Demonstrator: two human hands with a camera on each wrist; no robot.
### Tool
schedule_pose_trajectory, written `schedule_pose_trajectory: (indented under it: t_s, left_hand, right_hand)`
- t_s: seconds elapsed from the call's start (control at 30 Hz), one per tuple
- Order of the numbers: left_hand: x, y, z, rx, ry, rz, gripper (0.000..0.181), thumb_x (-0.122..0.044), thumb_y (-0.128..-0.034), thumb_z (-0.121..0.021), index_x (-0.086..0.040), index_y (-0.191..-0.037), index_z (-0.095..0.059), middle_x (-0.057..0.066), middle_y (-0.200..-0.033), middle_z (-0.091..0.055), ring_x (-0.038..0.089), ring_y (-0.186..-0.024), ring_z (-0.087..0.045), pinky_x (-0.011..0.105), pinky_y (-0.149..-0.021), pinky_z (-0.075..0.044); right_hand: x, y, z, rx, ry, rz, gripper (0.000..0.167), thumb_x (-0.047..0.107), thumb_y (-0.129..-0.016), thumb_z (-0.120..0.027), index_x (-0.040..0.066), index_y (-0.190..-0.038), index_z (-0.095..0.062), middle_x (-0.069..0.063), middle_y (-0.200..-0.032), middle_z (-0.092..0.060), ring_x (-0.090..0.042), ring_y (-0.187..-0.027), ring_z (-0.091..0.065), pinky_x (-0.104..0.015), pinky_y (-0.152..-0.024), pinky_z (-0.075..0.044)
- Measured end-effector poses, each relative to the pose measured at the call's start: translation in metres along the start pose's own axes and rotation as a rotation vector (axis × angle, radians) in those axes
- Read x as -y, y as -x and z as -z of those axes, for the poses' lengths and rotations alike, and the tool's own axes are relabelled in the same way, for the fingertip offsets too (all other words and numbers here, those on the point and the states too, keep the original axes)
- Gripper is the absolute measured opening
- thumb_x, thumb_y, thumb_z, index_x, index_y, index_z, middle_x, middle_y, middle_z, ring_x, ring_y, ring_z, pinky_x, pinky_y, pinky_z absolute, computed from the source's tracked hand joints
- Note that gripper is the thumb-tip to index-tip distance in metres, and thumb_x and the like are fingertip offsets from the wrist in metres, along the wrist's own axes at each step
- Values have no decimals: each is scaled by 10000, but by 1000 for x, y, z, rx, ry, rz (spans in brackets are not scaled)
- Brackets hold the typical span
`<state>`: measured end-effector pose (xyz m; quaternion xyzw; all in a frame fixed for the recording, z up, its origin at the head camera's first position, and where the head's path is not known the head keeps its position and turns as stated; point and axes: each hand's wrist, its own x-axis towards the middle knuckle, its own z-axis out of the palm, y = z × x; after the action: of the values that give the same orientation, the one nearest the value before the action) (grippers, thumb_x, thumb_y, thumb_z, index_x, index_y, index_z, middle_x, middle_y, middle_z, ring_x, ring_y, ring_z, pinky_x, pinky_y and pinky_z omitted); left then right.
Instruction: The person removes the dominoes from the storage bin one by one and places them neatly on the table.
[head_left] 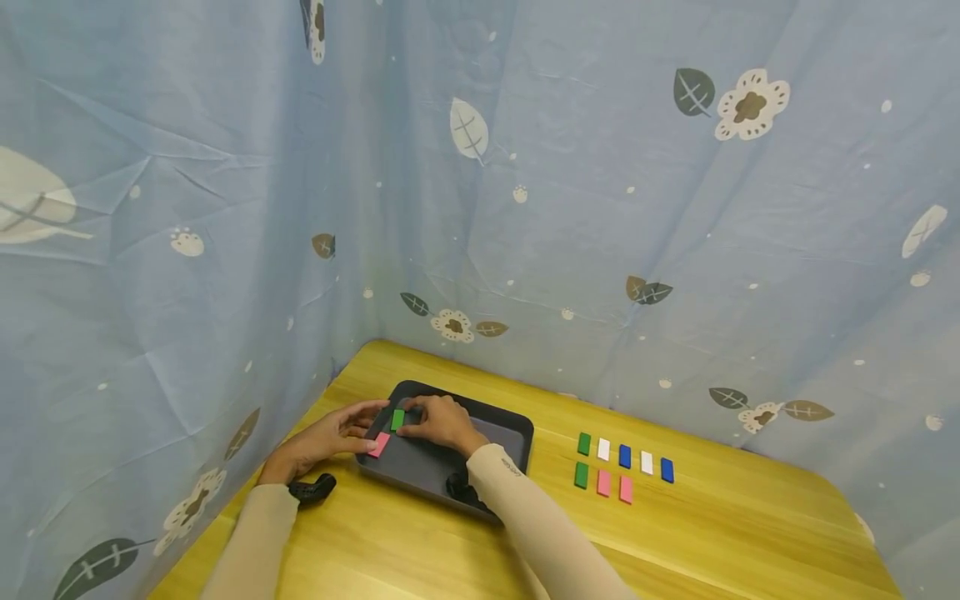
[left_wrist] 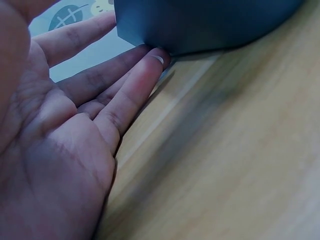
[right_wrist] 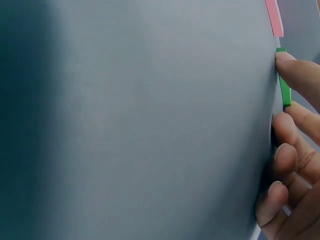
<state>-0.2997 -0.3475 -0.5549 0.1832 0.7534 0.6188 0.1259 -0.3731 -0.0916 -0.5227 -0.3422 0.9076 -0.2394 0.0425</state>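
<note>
In the head view, a dark grey tray point(head_left: 442, 468) lies on the wooden table, holding a green block point(head_left: 397, 419) and a pink block point(head_left: 379, 446) near its left side. My right hand point(head_left: 442, 422) reaches into the tray and pinches the green block between thumb and finger; the right wrist view shows this block point(right_wrist: 286, 92) edge-on beside the pink one point(right_wrist: 274, 19). My left hand point(head_left: 330, 435) is at the tray's left edge, its thumb by the pink block. In the left wrist view, its extended fingers point(left_wrist: 132, 90) touch the tray's outer wall point(left_wrist: 200, 25).
Right of the tray, two rows of small blocks lie on the table point(head_left: 720, 533): green point(head_left: 581, 476), white point(head_left: 603, 449), blue point(head_left: 625, 457) and pink point(head_left: 626, 490). A patterned blue curtain point(head_left: 570, 208) hangs behind the table and at its left.
</note>
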Motion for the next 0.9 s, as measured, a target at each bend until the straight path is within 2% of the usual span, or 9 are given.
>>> schedule_pose_trajectory:
  t_s: [0.13,0.33,0.57,0.77,0.9]
  left_hand:
    - [-1,-3,-2,6,1,-4,754,-141,-974,-735,-193,-1617,-344,179,-1578,-360,395,-1332,-452,416,-978,-507]
    - [-1,2,-1,-4,-20,29,773,-180,-973,-742,-229,-1625,-330,162,-1603,-325,375,-1363,-419,432,-1009,-480]
    - [-2,3,5,-27,-24,49,752,-194,-972,-744,-273,-1610,-355,129,-1597,-338,386,-1370,-406,451,-1022,-465]
    - [-3,4,4,-13,-23,58,734,-178,-986,-724,-283,-1610,-352,120,-1617,-312,401,-1381,-388,468,-1030,-450]
    - [-2,1,3,-8,-23,47,731,-171,-986,-722,-275,-1609,-355,120,-1620,-304,401,-1376,-382,441,-1024,-450]
  right_hand:
    - [-5,5,4,-15,-10,-16,469,427,-875,-828,183,-1265,-740,113,-705,-610,-48,-579,-557,-249,-501,-440]
    - [-8,11,12,16,-30,-26,467,401,-893,-816,169,-1288,-723,125,-728,-626,-24,-611,-574,-230,-552,-465]
    - [-12,22,35,-3,-36,-11,467,373,-922,-793,153,-1323,-699,119,-715,-632,-32,-606,-591,-231,-577,-483]
    - [-20,35,52,-7,-26,-18,491,407,-927,-779,167,-1345,-684,134,-726,-627,-31,-605,-578,-221,-579,-471]
    - [-27,47,64,-27,-25,-19,493,399,-927,-781,166,-1350,-680,111,-720,-624,-55,-600,-568,-233,-567,-455]
